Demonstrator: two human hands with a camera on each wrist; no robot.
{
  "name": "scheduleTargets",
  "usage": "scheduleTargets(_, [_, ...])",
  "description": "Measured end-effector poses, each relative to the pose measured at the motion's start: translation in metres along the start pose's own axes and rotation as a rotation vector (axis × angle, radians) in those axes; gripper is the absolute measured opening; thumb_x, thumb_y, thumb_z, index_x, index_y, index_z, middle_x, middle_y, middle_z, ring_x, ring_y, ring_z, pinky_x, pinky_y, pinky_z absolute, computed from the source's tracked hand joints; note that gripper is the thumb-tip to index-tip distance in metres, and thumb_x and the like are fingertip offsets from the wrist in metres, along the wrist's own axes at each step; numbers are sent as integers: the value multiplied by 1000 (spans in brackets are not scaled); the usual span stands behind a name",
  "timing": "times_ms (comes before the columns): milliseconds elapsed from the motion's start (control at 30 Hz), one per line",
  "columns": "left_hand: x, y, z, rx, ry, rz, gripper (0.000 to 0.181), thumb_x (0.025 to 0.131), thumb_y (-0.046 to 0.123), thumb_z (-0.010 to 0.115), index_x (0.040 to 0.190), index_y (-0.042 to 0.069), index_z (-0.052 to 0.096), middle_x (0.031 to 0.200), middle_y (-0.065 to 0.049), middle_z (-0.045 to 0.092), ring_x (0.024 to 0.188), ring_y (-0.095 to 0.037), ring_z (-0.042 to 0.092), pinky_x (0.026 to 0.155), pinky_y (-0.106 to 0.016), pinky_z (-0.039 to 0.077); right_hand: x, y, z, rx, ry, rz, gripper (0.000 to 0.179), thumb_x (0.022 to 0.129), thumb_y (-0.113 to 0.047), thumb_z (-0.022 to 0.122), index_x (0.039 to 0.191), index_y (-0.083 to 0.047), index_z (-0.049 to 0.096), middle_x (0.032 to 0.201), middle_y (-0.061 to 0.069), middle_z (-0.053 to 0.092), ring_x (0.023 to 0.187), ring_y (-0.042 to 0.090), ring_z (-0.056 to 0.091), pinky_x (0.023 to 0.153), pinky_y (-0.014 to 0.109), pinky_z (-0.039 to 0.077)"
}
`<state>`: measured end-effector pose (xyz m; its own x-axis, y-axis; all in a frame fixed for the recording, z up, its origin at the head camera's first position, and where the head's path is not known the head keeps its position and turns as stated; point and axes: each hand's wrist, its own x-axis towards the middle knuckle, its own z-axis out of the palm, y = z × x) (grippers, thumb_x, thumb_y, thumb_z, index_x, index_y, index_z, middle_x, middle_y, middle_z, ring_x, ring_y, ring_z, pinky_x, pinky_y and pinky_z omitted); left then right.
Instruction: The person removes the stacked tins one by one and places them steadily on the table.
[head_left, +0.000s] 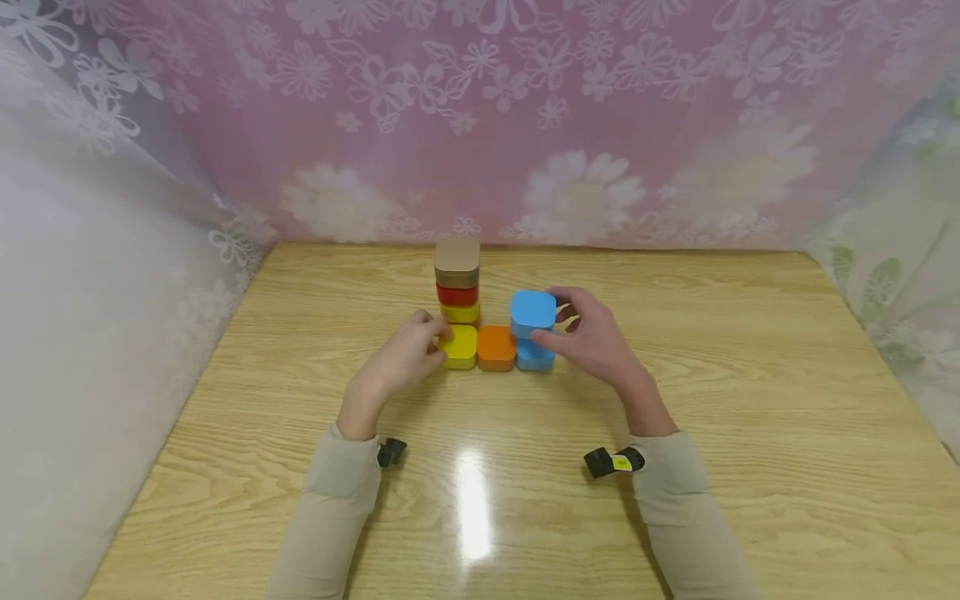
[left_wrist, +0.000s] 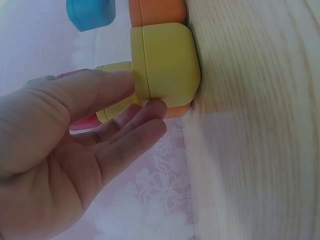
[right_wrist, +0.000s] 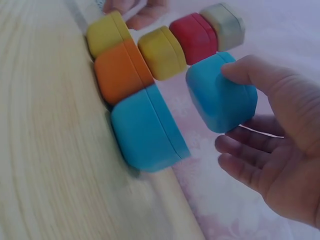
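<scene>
A light-blue box with rounded corners (head_left: pixel 533 310) is held between the thumb and fingers of my right hand (head_left: pixel 596 337). It hovers above a second light-blue box (right_wrist: pixel 145 130) that stands on the table; a gap shows between them in the right wrist view. Left of that stand an orange box (head_left: pixel 496 348) and a yellow box (head_left: pixel 461 347), side by side in a row. At the yellow box's left side is my left hand (head_left: pixel 401 354), its loosely bent fingertips touching or almost touching the box without gripping round it.
Behind the yellow box rises a stack: a tan box (head_left: pixel 457 260) on top, a red box (head_left: pixel 457 294), another yellow box (head_left: pixel 460 312), and a bit of orange (left_wrist: pixel 177 111) at the bottom. The wooden table (head_left: pixel 750 375) meets a flowered curtain (head_left: pixel 585 192) at the back.
</scene>
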<state>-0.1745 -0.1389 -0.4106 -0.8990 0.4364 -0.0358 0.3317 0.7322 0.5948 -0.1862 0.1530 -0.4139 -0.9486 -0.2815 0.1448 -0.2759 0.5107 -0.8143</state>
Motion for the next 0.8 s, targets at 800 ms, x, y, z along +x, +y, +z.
scheduleTargets(800, [0,-2,2,-17,-12,-45,31,95,5,63,125,1,59,122,-20,53,100,-30,60,85,-39,55,-17,21,-46,27,-114,152,66,86,-13,77,139,0,40,133,17,49,113,35,58,92,43,54])
